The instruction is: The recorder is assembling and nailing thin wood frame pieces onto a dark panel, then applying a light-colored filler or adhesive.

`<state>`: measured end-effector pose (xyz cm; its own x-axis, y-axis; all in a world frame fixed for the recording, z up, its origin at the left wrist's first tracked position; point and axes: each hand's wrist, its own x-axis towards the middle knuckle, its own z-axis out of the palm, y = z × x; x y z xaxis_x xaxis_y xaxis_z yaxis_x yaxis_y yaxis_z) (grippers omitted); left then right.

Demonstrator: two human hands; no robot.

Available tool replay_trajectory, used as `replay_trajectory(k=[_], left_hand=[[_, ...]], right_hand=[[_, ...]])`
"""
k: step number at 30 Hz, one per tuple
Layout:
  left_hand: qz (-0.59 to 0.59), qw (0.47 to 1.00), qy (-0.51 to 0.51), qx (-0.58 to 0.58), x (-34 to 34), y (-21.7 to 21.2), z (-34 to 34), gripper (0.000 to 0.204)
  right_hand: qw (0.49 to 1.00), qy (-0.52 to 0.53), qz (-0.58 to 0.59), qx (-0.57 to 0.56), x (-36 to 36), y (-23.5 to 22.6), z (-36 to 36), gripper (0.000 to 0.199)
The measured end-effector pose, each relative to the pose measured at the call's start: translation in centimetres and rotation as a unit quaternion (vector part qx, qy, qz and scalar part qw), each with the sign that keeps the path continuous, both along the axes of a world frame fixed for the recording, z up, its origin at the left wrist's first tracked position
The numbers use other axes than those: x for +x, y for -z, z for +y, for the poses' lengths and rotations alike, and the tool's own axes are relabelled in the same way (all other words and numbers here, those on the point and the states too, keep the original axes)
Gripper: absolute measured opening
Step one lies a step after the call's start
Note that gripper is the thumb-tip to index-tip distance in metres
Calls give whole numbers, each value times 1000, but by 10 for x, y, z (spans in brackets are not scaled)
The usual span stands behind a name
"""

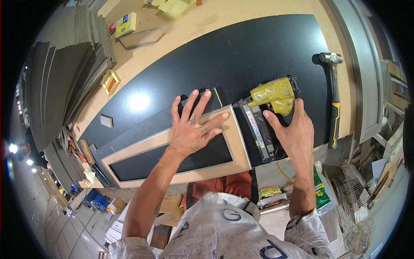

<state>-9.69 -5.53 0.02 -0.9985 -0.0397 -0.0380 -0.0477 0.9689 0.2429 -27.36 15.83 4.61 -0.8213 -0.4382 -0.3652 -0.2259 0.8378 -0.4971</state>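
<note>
My left hand (192, 129) lies flat with fingers spread over the corner of a pale wooden frame (148, 143) with thin light edging. Under its fingertips, a short dark strip (213, 98) sticks out past the frame. My right hand (294, 131) is curled around the rear of a yellow nail gun (276, 93), thumb on one side and fingers on the other. Part of the nail gun's grip is hidden by that hand. Its dark magazine (260, 134) points toward me, beside the frame's end. All of these rest on a large black curved panel (258, 47).
A hammer (334, 99) lies at the panel's right edge. To the left are stacked grey boards (64, 82), a small block (106, 121) and a wooden-handled tool (92, 157). A yellow-and-white box (126, 24) sits at the back. Scrap wood and wire (360, 235) fill the lower right.
</note>
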Motion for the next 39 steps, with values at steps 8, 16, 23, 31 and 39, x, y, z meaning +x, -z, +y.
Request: replay_trajectory(k=[8,16,23,31,39], left_hand=[[10,1000,-9,19,-5,4,2,52],[77,997,12,13,-14,-12,-2,40],[-2,998,-5,66,6,-9,6,45],[2,992,-11,126,9,-25,7,46],[182,946,-190,187,163,-29,1,32]], right_hand=[[999,-3,39,8,-2,-2,0,53],[996,53,-13,-66,-8,-28,-6,48],[996,39,66,44,-28,14,27,77],[996,80,6,25,-39,-59,32,70],[949,52,236,-205,84,-67,82,82]])
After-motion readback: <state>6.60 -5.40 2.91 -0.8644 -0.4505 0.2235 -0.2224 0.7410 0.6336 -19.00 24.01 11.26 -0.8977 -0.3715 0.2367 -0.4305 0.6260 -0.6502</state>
